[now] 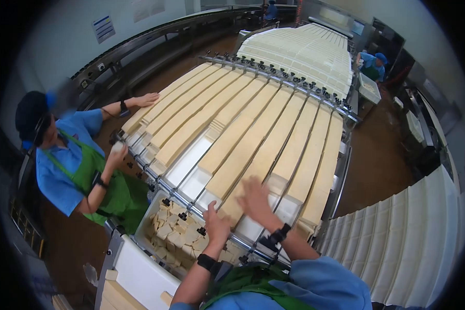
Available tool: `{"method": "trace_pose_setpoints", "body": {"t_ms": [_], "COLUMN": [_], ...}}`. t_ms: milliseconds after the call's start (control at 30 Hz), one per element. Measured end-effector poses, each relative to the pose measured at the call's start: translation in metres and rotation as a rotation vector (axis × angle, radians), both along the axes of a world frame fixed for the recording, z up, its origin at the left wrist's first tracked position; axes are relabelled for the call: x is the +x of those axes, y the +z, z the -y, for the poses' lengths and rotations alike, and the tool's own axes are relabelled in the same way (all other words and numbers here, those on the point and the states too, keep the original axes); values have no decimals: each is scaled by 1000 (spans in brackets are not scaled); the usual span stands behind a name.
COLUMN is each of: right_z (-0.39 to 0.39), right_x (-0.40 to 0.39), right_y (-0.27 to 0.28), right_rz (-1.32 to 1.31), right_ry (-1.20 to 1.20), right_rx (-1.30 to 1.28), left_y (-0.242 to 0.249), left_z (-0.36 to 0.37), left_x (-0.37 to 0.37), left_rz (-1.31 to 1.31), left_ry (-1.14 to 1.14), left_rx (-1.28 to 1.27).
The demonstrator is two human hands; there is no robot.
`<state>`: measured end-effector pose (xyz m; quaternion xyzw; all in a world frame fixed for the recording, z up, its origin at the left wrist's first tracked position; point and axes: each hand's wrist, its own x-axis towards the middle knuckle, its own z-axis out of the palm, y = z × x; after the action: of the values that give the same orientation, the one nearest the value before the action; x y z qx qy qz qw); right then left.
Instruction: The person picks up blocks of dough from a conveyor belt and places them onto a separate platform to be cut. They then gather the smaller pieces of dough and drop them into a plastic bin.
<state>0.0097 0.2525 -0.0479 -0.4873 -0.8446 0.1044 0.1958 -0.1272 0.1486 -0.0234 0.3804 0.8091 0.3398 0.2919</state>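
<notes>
Long pale slabs [274,129] lie lengthwise, side by side, on a white conveyor [191,157], with thin metal rods running between some of them. The left hand [217,226] is at the near end of one slab, just beside the metal rail [170,189]; its fingers are partly curled, and whether they grip the slab cannot be told. The right hand [255,200], blurred, is palm down over the same slab with its fingers spread and closed on nothing; contact is unclear. Some slabs end short of the rail, leaving white surface showing. Below the rail, a bin [143,226] holds broken pale pieces [174,233]. At the left, a co-worker [70,160] in a green apron rests one hand on the outer slab and has the other near the rail's corner. A black-knobbed bar [284,80] crosses the slabs' far end. White ribbed sheeting [392,237] stands at the right.
</notes>
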Motion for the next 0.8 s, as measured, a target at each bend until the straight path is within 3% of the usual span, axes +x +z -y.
{"method": "trace_pose_setpoints", "body": {"t_ms": [133,300,433,600,633,700,800], "right_z": [53,57,57,58,60,61,60], "right_x": [-6,-5,-9,-28,-34,-48,-55], "right_y": [-4,-6,0,-29,-32,-29,-18], "right_rz": [-126,-31,114,316,395,473,336], "right_ry": [294,289,228,143,108,111,89], "right_rx": [-328,-217,-155,33,88,149,98], "left_y": [-20,-33,-11,20,22,5,-26], "left_z": [5,7,26,125,148,198,271], "left_x": [-5,-21,-22,-51,-58,-77,-98], "left_rz": [-25,55,50,-126,-309,-362,-306], "left_ry": [-34,-59,10,228,260,352,511], "left_rx": [108,182,250,470,453,386,389]}}
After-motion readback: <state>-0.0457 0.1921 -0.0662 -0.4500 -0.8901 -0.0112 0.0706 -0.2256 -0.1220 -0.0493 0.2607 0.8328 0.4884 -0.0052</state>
